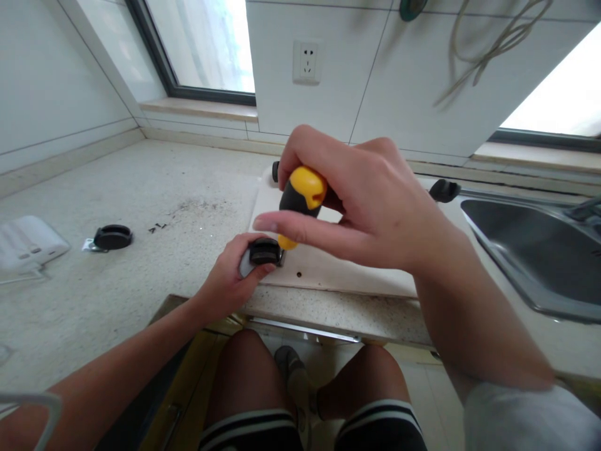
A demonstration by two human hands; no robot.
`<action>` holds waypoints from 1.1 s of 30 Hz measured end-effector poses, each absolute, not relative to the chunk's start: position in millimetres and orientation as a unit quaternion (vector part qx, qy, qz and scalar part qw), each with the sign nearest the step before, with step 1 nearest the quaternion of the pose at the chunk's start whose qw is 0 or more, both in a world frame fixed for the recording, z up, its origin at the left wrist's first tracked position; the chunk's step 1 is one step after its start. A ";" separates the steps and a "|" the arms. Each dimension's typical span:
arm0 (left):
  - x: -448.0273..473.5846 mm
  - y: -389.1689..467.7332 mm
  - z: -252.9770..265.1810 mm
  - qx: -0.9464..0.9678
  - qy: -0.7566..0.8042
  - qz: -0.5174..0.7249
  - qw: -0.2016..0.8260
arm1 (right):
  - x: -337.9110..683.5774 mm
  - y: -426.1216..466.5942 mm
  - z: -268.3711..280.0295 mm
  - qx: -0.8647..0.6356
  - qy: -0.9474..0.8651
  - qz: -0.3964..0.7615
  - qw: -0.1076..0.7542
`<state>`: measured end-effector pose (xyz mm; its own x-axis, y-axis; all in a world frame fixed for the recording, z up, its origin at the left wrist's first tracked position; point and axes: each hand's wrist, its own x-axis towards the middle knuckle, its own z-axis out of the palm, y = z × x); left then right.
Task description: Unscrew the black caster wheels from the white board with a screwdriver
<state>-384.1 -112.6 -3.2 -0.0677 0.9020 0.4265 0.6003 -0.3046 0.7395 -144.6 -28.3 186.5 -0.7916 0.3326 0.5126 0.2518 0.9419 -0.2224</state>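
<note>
Both my hands were busy near the middle of the frame. My right hand [375, 200] was wrapped around a yellow-and-black screwdriver [310, 183], held just above the wheel; I could not see its tip. My left hand [232, 272] steadied that black wheel [264, 252] between thumb and fingers, at the lower left corner of a white board [338, 275] on the counter [117, 300]. Another wheel [113, 237] lay at the frame's left, near dark crumbs [197, 207]. A sink [539, 250] filled the right edge.
</note>
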 end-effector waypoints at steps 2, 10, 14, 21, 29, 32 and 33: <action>-383.2 -112.5 -2.1 0.659 0.573 0.459 0.164 | -145.2 -27.3 185.2 -0.157 -0.941 0.067 0.293; -382.5 -113.1 -1.2 0.657 0.578 0.453 0.174 | -144.5 -28.6 188.6 -0.170 -0.934 0.046 0.311; -382.2 -112.7 -0.9 0.655 0.576 0.456 0.177 | -143.7 -32.4 189.9 -0.140 -0.949 0.056 0.276; -382.2 -112.4 1.9 0.659 0.570 0.456 0.181 | -146.6 -33.7 187.5 -0.139 -0.939 0.050 0.311; -381.8 -111.3 2.0 0.661 0.562 0.464 0.178 | -146.5 -38.4 189.0 -0.184 -0.935 0.046 0.299; -381.5 -110.7 0.8 0.658 0.562 0.468 0.177 | -145.7 -37.9 188.3 -0.135 -0.948 0.073 0.280; -381.5 -110.5 0.3 0.658 0.561 0.470 0.177 | -145.3 -37.5 188.4 -0.118 -0.951 0.077 0.275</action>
